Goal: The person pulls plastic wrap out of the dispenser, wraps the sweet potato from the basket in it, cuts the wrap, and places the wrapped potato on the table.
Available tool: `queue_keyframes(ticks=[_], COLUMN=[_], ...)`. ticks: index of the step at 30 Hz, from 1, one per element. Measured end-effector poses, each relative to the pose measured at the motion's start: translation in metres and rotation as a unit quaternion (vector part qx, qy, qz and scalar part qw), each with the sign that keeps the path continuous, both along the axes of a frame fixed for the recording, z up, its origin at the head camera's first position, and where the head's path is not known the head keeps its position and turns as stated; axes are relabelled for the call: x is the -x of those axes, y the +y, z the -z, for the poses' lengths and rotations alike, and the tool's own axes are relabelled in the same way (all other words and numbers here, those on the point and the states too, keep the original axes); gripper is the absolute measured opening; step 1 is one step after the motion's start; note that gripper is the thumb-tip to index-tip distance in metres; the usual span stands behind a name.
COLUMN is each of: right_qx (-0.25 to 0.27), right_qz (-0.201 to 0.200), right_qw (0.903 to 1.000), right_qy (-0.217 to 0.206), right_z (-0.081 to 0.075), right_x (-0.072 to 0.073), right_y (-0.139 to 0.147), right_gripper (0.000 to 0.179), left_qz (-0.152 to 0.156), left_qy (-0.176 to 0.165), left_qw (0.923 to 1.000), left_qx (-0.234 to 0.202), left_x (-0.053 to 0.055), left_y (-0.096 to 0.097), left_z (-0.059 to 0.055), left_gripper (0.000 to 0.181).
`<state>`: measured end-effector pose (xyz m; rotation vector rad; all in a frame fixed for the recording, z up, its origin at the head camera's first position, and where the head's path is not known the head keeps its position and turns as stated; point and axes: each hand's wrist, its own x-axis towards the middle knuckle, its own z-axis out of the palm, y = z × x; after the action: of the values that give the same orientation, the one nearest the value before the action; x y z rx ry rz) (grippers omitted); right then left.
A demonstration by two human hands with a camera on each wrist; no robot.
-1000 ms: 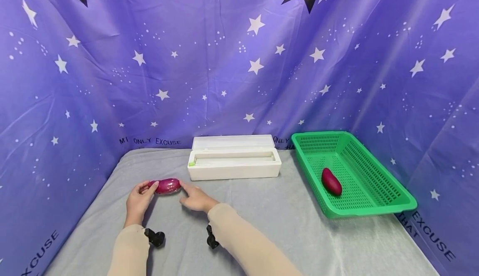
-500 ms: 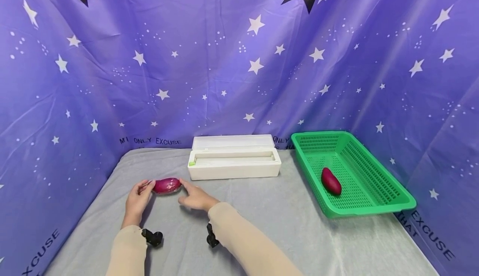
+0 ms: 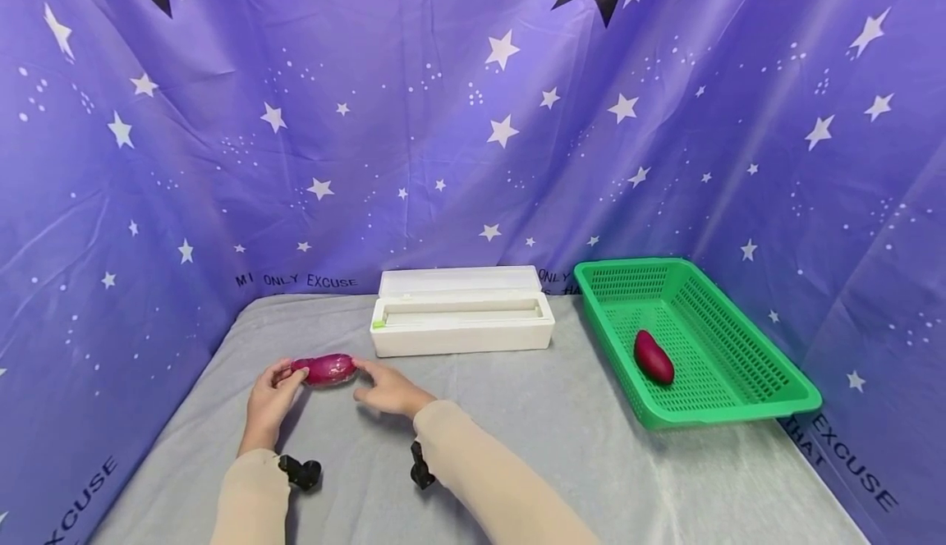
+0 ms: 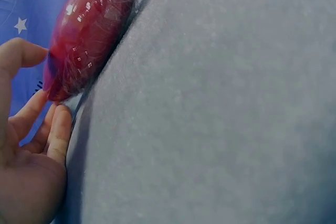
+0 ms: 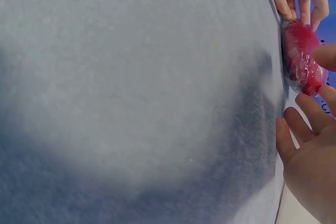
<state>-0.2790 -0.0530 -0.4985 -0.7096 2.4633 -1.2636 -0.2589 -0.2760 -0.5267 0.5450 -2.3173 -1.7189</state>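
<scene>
A purple-red sweet potato [image 3: 330, 370], smooth and oblong, lies on the left part of the grey cloth, with shiny clear film wrapped around it. My left hand [image 3: 270, 401] pinches its left end between thumb and fingers. At the opposite end, my right hand [image 3: 388, 389] touches the tip with its index finger, its thumb held apart and its fingers fairly straight. In the left wrist view, creases and glints show in the film on the sweet potato [image 4: 92, 30]. The right wrist view has both hands at the two ends of the sweet potato [image 5: 300, 51].
Behind the hands stands a white film dispenser box [image 3: 461, 340], lid raised, with a green piece at its left. To the right, a green basket [image 3: 739, 418] holds an unwrapped sweet potato [image 3: 654, 358]. A purple star-printed curtain [image 3: 443, 118] surrounds the table.
Both hands stay at the ends of the sweet potato. The left thumb and fingers shift slightly on its left end; otherwise almost nothing moves.
</scene>
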Motion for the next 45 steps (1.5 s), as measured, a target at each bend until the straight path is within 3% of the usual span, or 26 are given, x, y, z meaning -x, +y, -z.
queue_keyframes(ticks=[6,12,24,28,37,45], right_qx=[-0.003,-0.021,-0.003,0.001,0.020,0.061], right_qz=[-0.007,-0.023,-0.002,0.002,0.003,0.004], right_qw=[1.0000,0.9995,0.9998,0.9998,0.9997,0.9969], right_qy=[0.004,0.003,-0.019,-0.021,0.011,0.049], right_z=[0.000,0.002,0.000,-0.001,-0.004,-0.012], right_x=[0.003,0.004,0.003,0.003,0.003,0.009], right_y=[0.002,0.003,0.001,0.001,0.009,0.028], right_gripper=[0.067,0.074,0.076,0.075,0.059,0.042], left_qz=[0.010,0.001,-0.017,-0.016,-0.023,-0.038], left_qy=[-0.004,0.005,-0.002,-0.005,0.025,0.065], left_qw=[0.9999,0.9993,0.9995,0.9997,0.9986,0.9967], left_qx=[0.013,0.036,0.028,0.017,-0.040,0.029], left_x=[0.000,0.002,0.003,0.002,-0.002,0.000], left_y=[0.001,0.006,0.000,-0.003,-0.005,-0.001], left_z=[-0.002,-0.004,0.000,0.000,0.001,-0.003], left_gripper=[0.080,0.076,0.079,0.077,0.060,0.044])
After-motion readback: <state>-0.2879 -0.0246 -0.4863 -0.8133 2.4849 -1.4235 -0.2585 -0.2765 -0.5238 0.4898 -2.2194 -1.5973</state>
